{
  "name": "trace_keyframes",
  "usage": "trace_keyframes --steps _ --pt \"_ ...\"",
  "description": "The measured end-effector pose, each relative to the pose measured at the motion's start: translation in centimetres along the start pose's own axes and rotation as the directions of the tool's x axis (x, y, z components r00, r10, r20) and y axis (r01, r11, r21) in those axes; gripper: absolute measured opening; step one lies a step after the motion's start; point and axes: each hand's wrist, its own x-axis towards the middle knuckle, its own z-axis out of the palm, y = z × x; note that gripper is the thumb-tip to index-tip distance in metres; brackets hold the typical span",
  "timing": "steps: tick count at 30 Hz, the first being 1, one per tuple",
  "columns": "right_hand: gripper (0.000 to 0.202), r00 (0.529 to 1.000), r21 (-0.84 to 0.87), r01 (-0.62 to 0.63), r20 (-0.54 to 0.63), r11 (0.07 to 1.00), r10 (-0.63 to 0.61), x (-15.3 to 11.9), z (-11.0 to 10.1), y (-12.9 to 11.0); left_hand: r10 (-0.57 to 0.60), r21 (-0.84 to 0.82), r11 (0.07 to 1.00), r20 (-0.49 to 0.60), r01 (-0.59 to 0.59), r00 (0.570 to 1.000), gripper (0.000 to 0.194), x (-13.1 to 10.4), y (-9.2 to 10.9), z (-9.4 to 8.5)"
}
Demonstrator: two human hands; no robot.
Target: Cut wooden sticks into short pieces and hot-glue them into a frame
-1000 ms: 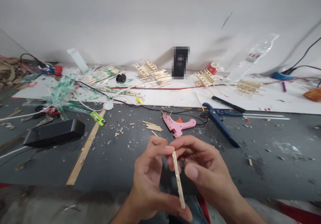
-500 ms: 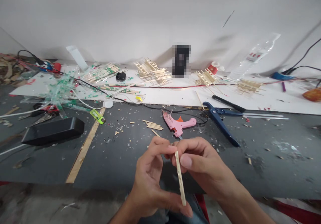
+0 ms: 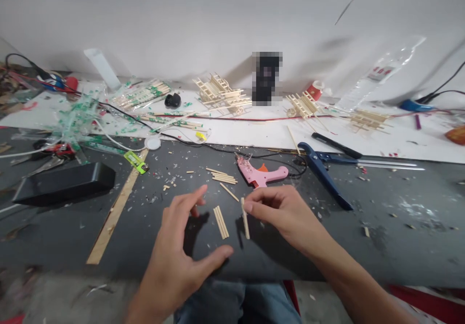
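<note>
Between the thumb and fingers of my right hand (image 3: pixel 274 210) is a short wooden stick piece (image 3: pixel 246 224), held by its upper end just above the grey table. My left hand (image 3: pixel 185 246) is open, thumb and fingers spread, with nothing in it. Just right of its fingers, a small group of wooden sticks (image 3: pixel 221 223) lies side by side on the table. Farther back lie a single stick (image 3: pixel 229 192) and a pile of several cut sticks (image 3: pixel 222 176). A pink glue gun (image 3: pixel 259 171) rests behind my right hand.
Blue-handled cutters (image 3: pixel 323 176) and a black-handled tool (image 3: pixel 336 146) lie at the right. Small stick-built models (image 3: pixel 220 94) stand along the white board (image 3: pixel 250 137). At left are a black box (image 3: pixel 65 183), a wood strip (image 3: pixel 116 212) and crumpled plastic wrappers (image 3: pixel 78 115).
My hands have moved apart. The left one has let go of the stick piece and spread open; the right one has carried it down toward the table. The small stick group is now visible.
</note>
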Motion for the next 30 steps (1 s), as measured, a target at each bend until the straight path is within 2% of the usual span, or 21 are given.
trace_keyframes --steps 2,4,8,17,24,30 --pt "0.017 0.998 -0.208 -0.054 0.016 0.977 0.059 0.6 0.4 0.4 0.014 0.196 0.98 0.047 -0.023 0.999 0.071 -0.1 -0.5 -0.2" --pt "0.022 0.995 -0.35 -0.079 0.028 0.933 0.095 1.1 1.0 0.6 0.047 0.321 0.944 0.097 -0.076 0.994 0.06 -0.1 -1.1 0.3" --pt "0.024 0.992 -0.465 -0.078 0.054 0.882 0.116 2.0 2.0 0.9 0.06 0.428 0.897 0.128 -0.109 0.99 0.06 -0.1 -2.1 1.5" --pt "0.024 0.985 -0.581 -0.107 0.049 0.807 0.166 2.8 2.8 1.4 0.058 0.437 0.891 0.154 -0.121 0.986 0.047 0.1 -2.5 1.9" --pt "0.024 0.983 -0.677 -0.13 0.009 0.725 0.185 3.0 3.5 0.5 0.152 0.418 0.886 0.146 -0.201 0.977 0.05 0.0 -3.2 2.0" --pt "0.025 0.983 -0.748 -0.126 -0.008 0.651 0.181 3.0 4.1 -0.2 0.116 0.405 0.899 0.145 -0.166 0.983 0.044 0.0 -2.9 2.0"
